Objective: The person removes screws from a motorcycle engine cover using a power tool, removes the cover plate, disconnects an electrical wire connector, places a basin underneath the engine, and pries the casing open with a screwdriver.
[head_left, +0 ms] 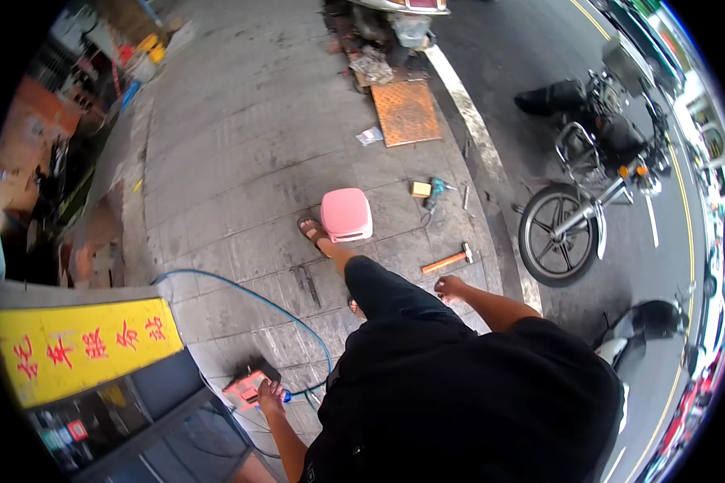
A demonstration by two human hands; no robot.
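At the lower left, my left hand (271, 398) is closed beside a red-orange box-like object (248, 390). A small blue part (287, 396) shows at its fingers, but what they hold is unclear. A blue-green hose (286, 312) curves over the pavement and comes down close to this hand. My right hand (451, 288) hangs with loosely bent fingers and nothing visible in them. Nearest to it lies a hammer (447, 262) with an orange handle. Farther up are a teal power drill (435, 193) and a small yellow box (420, 190).
A pink stool (346, 214) stands by my sandalled foot. Beyond it lies a rusty metal plate (405, 113). A motorcycle (592, 185) stands on the road past the kerb (475, 121). At left is a yellow sign (89, 348) on a cabinet.
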